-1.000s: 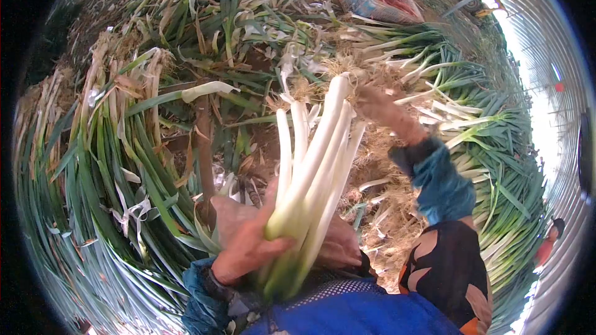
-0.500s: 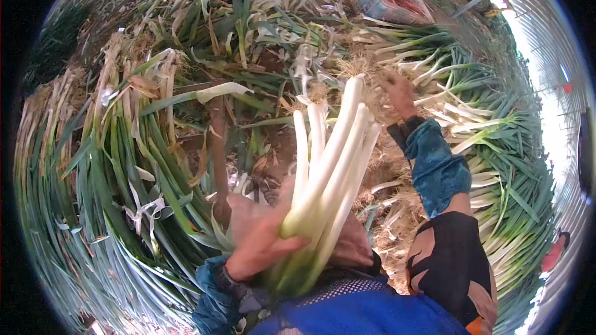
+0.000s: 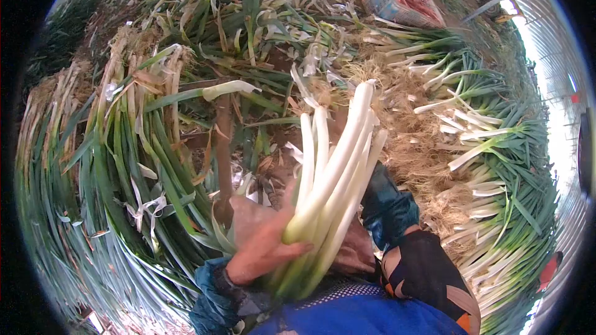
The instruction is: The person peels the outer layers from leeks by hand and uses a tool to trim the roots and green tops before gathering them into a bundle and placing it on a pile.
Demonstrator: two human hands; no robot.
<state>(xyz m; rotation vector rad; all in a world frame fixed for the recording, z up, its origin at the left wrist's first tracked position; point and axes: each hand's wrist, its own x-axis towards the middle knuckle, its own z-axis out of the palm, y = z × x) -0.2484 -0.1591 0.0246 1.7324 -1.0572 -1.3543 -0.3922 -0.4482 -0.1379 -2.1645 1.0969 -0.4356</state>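
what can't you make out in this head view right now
All in the head view:
Right hand: hidden behind the held leeks, so its grip can't be told.
Blue garment: cut off by the bottom edge.
Pink material near the top: too small to identify.

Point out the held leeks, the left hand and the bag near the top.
Leeks (image 3: 326,190): head view, a white stalk.
Left hand (image 3: 262,250): head view, back of the hand.
Bag (image 3: 384,3): head view, its side.
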